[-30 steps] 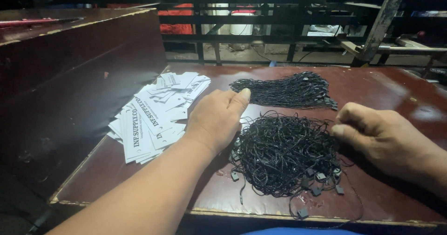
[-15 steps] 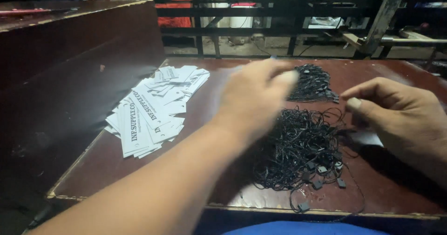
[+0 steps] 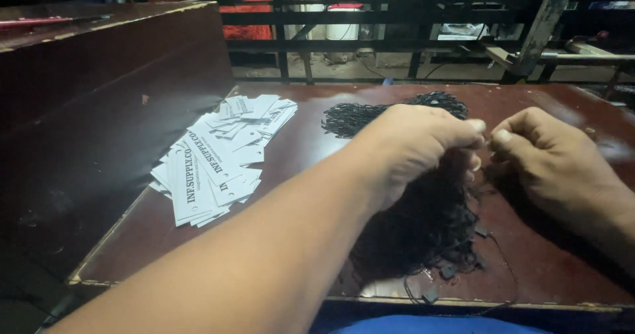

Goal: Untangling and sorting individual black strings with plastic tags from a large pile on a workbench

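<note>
A thin black string [image 3: 488, 141] is pinched between the left hand [image 3: 423, 142] and right hand [image 3: 549, 152], fingertips together, above the tangled black string pile [image 3: 423, 231] on the bench [image 3: 304, 175].

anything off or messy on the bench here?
Slightly. The white paper tags lie in a loose, fanned heap rather than a squared stack, and one black string trails off the near pile toward the table edge. No damage visible.

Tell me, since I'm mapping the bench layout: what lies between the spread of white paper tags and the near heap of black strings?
In the head view, only bare reddish-brown tabletop separates the white tags from the black strings; the left forearm crosses above that stretch.
</note>
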